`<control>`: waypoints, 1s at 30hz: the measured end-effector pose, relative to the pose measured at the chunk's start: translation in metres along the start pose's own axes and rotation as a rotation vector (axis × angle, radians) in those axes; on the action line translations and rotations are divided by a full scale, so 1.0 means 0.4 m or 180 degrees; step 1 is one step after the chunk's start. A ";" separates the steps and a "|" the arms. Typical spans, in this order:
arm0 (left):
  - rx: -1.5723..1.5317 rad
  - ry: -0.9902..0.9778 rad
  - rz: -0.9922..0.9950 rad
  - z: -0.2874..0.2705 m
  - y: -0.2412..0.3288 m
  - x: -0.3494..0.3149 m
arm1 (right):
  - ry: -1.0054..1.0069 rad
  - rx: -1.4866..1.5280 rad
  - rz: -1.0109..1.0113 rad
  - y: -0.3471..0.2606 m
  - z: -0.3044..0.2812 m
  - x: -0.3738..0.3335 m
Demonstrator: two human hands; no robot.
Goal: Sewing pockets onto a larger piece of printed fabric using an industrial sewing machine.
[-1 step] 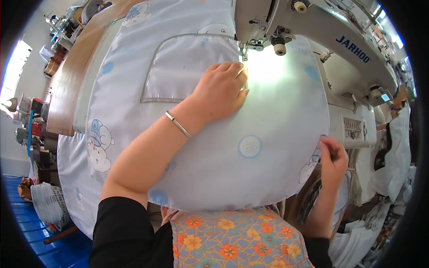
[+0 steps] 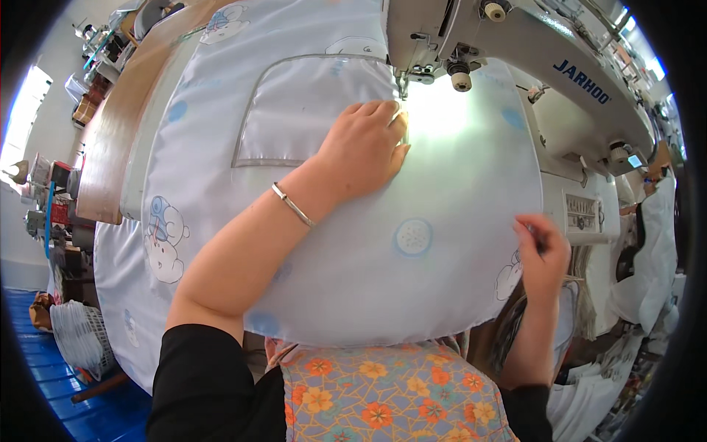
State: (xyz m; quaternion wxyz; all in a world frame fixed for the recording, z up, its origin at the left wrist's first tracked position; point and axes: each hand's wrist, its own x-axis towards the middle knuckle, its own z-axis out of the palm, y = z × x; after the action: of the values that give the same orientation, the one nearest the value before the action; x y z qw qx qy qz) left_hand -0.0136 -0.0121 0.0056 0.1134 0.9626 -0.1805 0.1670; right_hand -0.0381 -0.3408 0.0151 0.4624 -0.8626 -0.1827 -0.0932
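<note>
- While it lies spread across the tabletop [image 2: 110, 140], the pale blue fabric [image 2: 442, 184] shows cartoon bears, round dots and a stitched clear pocket [image 2: 309, 110] (its right edge by the needle).
- Left hand [image 2: 364, 147] presses flat on the fabric, fingers together, holding nothing; right hand [image 2: 541, 254] pinches the fabric's right edge.
- Nothing differs from the earlier frame.
- White sewing machine [image 2: 530, 51] looms just beyond the left hand; free room lies leftward.

Wire basket [image 2: 81, 335] — blue floor [image 2: 44, 383].
</note>
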 end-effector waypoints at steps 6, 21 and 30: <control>-0.0133 0.0403 0.0154 0.002 -0.002 -0.046 | -0.0928 -0.0335 -0.1756 -0.110 0.242 0.235; 0.0605 0.0325 -0.0943 -0.234 -0.194 -0.373 | -0.1097 -0.0647 -0.2345 -0.076 0.296 0.223; 0.0774 0.0388 -0.0818 -0.220 -0.210 -0.348 | -0.1090 -0.1005 -0.2170 -0.086 0.290 0.252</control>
State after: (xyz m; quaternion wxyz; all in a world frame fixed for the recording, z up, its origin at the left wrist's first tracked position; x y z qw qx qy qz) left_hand -0.1284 0.1317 0.0228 0.0273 0.9725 -0.0273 0.2298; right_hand 0.0393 -0.2036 0.0101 0.2299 -0.8161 -0.5157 -0.1231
